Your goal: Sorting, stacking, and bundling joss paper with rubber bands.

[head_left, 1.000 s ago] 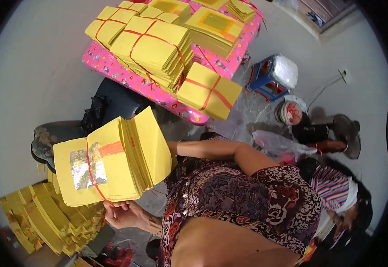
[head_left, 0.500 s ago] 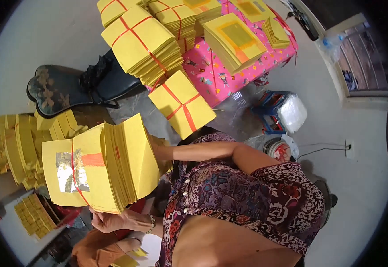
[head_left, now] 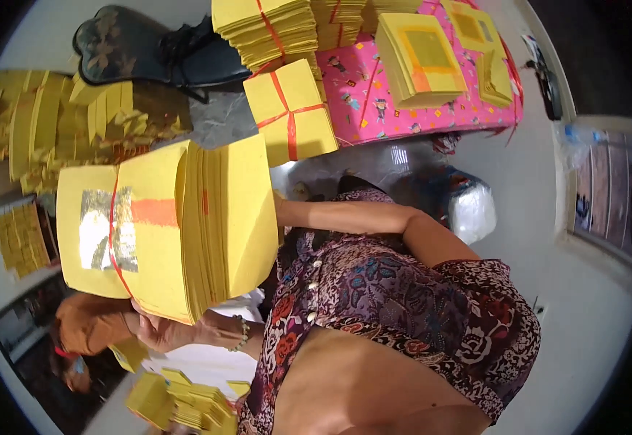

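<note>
In front of me I hold a thick bundle of yellow joss paper, tied round the middle with red string. Its top sheet bears a silver foil patch and an orange stripe, and the layered edges fan out at one side. My left hand, with a beaded bracelet at the wrist, grips the bundle's lower edge. From the right my bent arm reaches to the bundle's other side. Only the wrist end of my right hand shows there, its fingers hidden behind the paper.
Tied joss paper stacks and a loose pile stand on a pink patterned box. More yellow stacks fill the left, beside a dark chair. Another person's orange sleeve is at lower left, near yellow pieces.
The view has shifted, so the pink box and the stacks sit higher and farther right. The bundle stays in my hold. More of the other person and the lower yellow pieces shows.
</note>
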Motion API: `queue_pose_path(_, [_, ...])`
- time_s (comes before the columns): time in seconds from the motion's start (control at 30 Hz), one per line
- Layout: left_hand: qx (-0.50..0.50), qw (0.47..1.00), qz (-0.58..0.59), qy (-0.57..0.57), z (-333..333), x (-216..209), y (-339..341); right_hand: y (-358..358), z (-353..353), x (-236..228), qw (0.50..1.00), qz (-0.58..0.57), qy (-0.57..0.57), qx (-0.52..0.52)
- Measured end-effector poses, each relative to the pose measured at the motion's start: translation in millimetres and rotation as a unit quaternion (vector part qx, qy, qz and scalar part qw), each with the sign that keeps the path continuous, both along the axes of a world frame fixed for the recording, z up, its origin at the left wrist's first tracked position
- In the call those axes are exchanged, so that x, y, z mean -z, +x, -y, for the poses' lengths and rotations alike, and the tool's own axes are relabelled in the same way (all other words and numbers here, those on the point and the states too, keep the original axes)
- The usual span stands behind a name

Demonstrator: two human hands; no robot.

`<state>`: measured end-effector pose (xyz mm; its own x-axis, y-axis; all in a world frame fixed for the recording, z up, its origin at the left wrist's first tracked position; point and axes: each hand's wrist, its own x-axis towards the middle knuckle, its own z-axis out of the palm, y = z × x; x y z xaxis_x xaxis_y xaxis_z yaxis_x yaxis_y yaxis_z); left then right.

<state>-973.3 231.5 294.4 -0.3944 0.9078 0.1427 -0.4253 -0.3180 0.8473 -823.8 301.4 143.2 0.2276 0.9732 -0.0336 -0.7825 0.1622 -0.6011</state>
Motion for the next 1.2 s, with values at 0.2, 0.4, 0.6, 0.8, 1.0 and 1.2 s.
queue_pose_path(0.2, [0.080,0.993,-0.036,0.077,23,17,52,66,14,22,0.999,-0.036,0.011,-0.038])
queue_pose_path(0.4, [-0.179,0.981,-0.014,0.066,49,5,149,100,31,29,0.996,-0.059,0.011,-0.065])
queue_pose_path(0.6, [-0.241,0.969,0.006,0.042,68,-8,183,127,59,18,0.998,0.024,-0.011,-0.049])
queue_pose_path(0.8, [-0.204,0.979,0.023,0.022,103,7,202,188,108,6,0.997,0.067,0.026,-0.019])
queue_pose_path(1.0, [0.014,0.998,0.034,0.049,119,-22,178,215,128,-49,0.996,0.075,0.039,-0.010])
queue_pose_path(1.2, [0.265,0.942,0.032,0.205,89,-45,223,253,95,-70,0.979,0.136,0.145,0.044])
